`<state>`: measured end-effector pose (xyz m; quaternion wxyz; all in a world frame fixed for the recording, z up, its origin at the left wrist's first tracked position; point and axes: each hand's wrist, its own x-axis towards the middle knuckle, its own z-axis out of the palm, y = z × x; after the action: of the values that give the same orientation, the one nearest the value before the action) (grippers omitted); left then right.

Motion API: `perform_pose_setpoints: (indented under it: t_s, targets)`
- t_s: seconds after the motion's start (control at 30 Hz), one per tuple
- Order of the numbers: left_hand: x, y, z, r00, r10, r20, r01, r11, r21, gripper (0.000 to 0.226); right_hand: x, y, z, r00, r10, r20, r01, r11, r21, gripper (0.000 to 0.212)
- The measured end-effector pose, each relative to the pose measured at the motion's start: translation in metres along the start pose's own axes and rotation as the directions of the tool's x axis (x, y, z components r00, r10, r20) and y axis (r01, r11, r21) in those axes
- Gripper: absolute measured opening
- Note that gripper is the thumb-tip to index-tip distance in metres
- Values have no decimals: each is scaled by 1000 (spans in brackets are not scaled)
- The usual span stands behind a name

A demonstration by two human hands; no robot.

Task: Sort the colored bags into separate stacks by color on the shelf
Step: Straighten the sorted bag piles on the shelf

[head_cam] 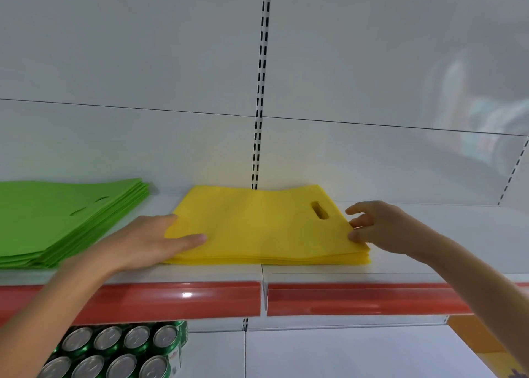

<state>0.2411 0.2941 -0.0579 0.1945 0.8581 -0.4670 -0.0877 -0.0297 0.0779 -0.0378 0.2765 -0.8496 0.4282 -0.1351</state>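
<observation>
Bracketing the yellow stack along its left-right axis, left hand presses flat, right hand pinches the right edge.

Plain lime-green bags form one stack, plain bright yellow bags another, on a white shelf with a glossy red front strip, above green silver-topped cans.
</observation>
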Motion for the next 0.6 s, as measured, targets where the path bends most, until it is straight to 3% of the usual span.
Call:
perform_pose_setpoints:
  t_s: [0.1, 0.2, 0.27, 0.33, 0.43, 0.53, 0.6]
  targets:
    - [6, 0, -2, 998, -16, -58, 5, 983, -182, 105, -5, 2, -5, 1000, -16, -3, 16, 985, 171, 56]
    - [14, -1, -2, 996, -72, -48, 52, 942, -332, 84, -1, 3, -6, 996, -21, -87, 51, 936, 348, 123]
    - [17, -1, 3, 998, -64, -24, 50, 927, -371, 88, 12, 9, 0, 997, -29, -69, 50, 941, 333, 134]
    - [19, 1, 9, 998, -65, -15, 53, 906, -419, 90, 13, 4, 4, 1000, -12, 2, 11, 928, 372, 124]
    - [18, 4, 13, 997, -71, -13, 54, 856, -514, 106, 6, -10, 12, 994, 15, 105, -51, 933, 355, 60]
    - [17, -6, 4, 998, -60, 15, 56, 758, -650, 123, 19, -2, 13, 994, 24, 111, -58, 949, 310, 52]
    - [23, -21, 4, 997, -68, 22, 65, 751, -657, 126, 18, -4, 11, 994, 32, 104, -64, 945, 320, 52]
